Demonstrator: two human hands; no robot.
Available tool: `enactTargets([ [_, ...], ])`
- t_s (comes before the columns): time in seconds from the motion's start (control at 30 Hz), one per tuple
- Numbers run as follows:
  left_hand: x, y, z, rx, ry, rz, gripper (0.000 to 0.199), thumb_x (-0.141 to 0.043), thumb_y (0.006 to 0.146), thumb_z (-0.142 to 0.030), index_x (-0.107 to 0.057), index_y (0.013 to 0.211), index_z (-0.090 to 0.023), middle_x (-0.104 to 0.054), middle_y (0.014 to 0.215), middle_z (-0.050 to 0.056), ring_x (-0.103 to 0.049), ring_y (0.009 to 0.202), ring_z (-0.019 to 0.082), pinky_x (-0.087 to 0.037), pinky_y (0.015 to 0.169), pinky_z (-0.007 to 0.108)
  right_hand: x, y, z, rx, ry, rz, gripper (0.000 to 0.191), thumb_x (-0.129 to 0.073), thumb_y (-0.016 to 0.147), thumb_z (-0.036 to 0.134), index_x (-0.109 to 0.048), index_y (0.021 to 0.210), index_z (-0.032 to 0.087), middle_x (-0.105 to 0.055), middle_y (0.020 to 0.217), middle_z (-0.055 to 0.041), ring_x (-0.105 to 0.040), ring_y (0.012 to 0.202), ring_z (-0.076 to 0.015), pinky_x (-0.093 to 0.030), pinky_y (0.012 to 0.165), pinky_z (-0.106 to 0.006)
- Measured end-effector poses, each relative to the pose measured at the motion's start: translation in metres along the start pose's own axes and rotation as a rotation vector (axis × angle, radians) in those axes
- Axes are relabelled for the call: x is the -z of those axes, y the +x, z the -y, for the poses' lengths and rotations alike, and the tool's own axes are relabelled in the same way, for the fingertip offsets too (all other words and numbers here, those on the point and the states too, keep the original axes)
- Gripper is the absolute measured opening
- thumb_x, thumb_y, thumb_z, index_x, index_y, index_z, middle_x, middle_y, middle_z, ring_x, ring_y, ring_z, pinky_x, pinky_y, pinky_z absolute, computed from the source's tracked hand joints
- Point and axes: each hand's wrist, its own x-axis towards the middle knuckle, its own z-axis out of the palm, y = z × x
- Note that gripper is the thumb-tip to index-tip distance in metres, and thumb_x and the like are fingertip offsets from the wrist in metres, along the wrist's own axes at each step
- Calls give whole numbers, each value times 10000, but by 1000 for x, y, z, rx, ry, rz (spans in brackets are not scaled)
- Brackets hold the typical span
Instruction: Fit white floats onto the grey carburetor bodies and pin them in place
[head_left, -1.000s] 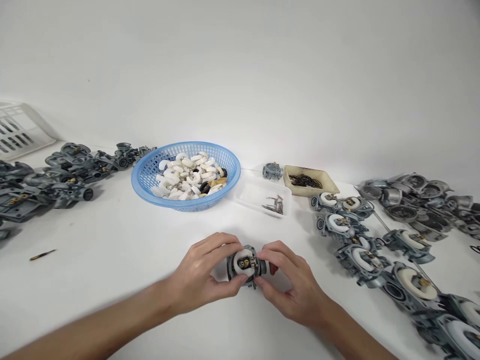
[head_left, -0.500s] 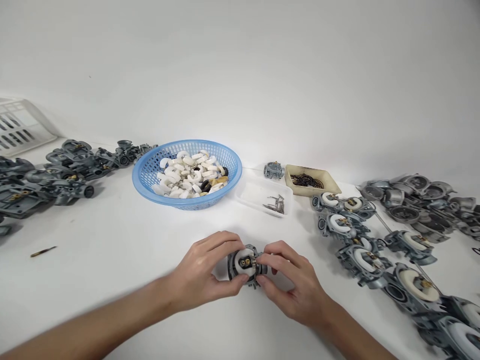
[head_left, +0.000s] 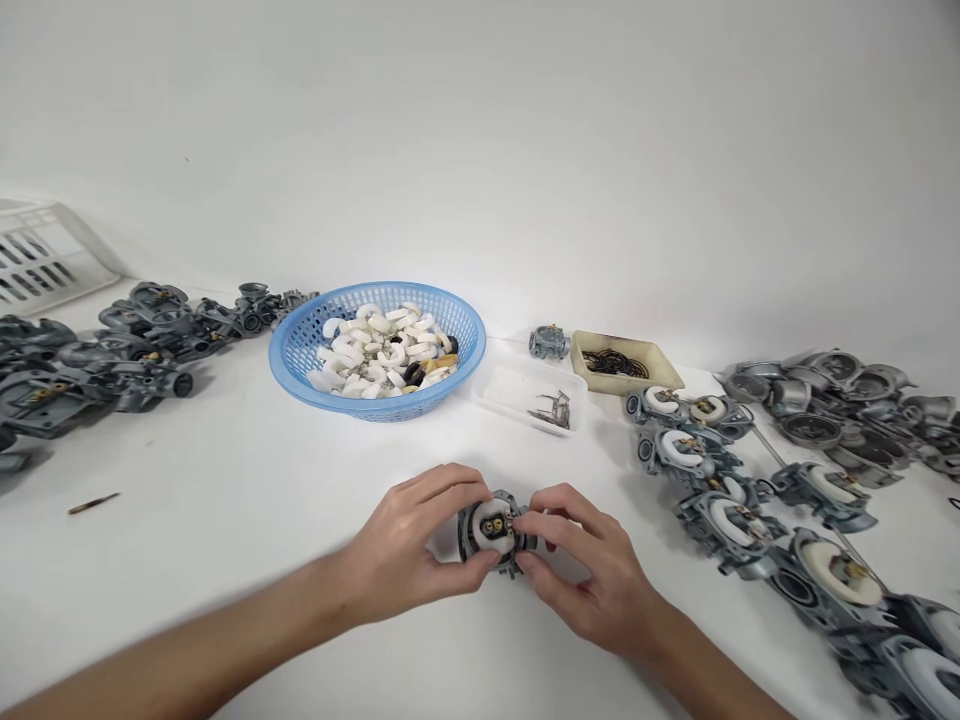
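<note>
A grey metal carburetor body (head_left: 466, 541) lies on the white table in front of me, its inner side facing up. Set in it is a white C-shaped float (head_left: 484, 537), which curves around brass jets (head_left: 497, 526). My left hand (head_left: 416, 535) grips the left part of the carburetor, fingers at the far edge and thumb on the near side by the float. At the right side, my right hand (head_left: 592, 570) has thumb and index fingertip close together near the float's hinge, touching the carburetor. Any small part between those fingertips is hidden.
Behind stands a blue basket (head_left: 279, 352) of floats, beside a clear tray (head_left: 499, 400) with metal pins and a box (head_left: 667, 378) of black rings. Carburetors (head_left: 161, 325) crowd the left; others with floats (head_left: 720, 530) and metal bowls (head_left: 814, 430) fill the right. A thin tool (head_left: 94, 503) lies left.
The view has shifted very slightly. Both hands keep their places on the carburetor, with hardly any visible finger movement.
</note>
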Motion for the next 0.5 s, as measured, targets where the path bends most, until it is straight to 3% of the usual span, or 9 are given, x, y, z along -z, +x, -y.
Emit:
enactTargets([
  [0.5, -1, 0, 0, 14, 22, -3, 400, -773, 821, -300, -643, 1186, -197, -717, 1089, 102, -719, 950, 234, -619, 824, 336, 0, -1, 0, -18, 26, 19, 247, -615, 931, 126, -633, 1165, 206, -621, 1005, -90, -592, 793, -171, -561, 636, -289],
])
